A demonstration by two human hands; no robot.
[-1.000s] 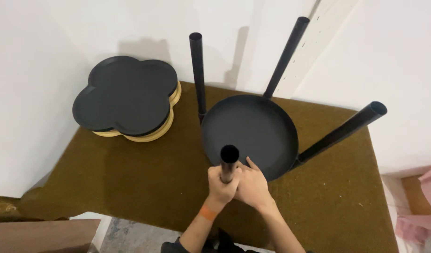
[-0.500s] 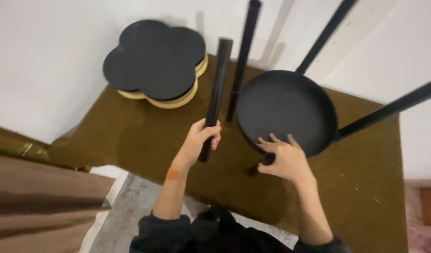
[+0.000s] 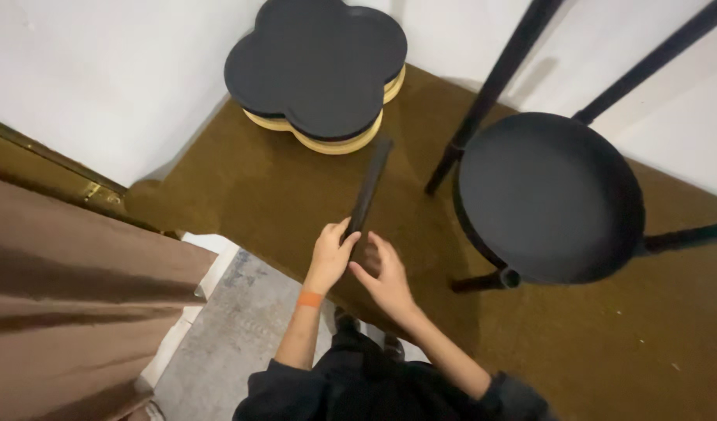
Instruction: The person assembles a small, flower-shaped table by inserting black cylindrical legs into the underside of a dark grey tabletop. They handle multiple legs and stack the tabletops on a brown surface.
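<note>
On olive carpet (image 3: 280, 195), detached black leg (image 3: 370, 183)

There is open brown carpet (image 3: 265, 187) around the hands, from 9 to 11 o'clock. At 12 o'clock, the flower-shaped black tops (image 3: 316, 66) block the way near the white wall (image 3: 101, 70). At 2 to 3 o'clock, the round black stool (image 3: 549, 195) and its legs (image 3: 491, 86) stand in the way. A stubby short tube (image 3: 483, 281) sticks out at 3 o'clock. At 8 o'clock, a brown board (image 3: 70, 304) closes that side.
</note>
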